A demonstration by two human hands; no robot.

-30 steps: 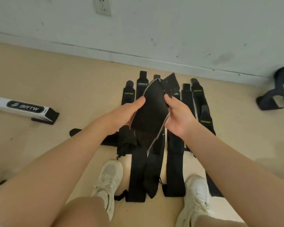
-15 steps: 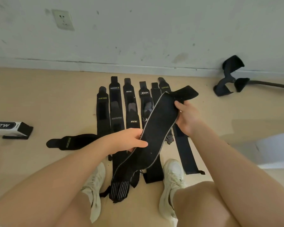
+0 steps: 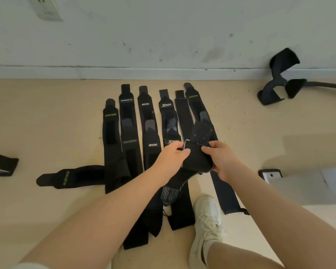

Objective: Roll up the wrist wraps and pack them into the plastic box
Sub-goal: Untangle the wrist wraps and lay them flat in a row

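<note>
matt black cloth wrist wrap (image 3: 197,158), smooth floor (image 3: 47,123).

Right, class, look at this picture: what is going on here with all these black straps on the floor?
A person crouched over the floor holds one black wrist wrap in both hands, the left hand and the right hand gripping its upper end, which is folded over as if a roll is starting. Its tail hangs down toward the white shoe. More wraps lie flat in a row by the wall, one lying crosswise. None is rolled yet, and no plastic box is clearly in view.
</note>
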